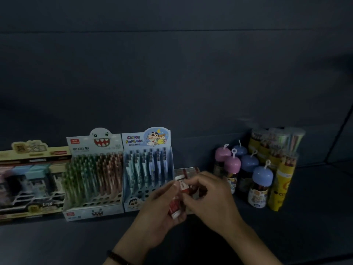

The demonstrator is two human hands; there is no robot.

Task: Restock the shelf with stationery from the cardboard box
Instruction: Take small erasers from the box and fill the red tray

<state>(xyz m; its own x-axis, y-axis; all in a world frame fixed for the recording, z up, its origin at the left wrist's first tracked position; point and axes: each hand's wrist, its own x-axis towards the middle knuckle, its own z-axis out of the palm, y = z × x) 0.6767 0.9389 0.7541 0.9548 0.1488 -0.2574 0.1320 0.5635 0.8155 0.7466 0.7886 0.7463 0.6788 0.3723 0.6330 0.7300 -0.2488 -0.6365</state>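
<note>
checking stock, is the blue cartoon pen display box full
Not full: the blue cartoon pen display box shows bare holes in its front rows.

Head-worn, down onto shelf (close)

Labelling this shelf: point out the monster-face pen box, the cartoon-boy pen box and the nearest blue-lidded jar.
White monster-face cardboard pen box (101, 142): head view, toothy header card.
Blue cartoon-boy cardboard pen box (152, 139): head view, header card.
Nearest blue dome-lidded jar (262, 175): head view, lid.
</note>
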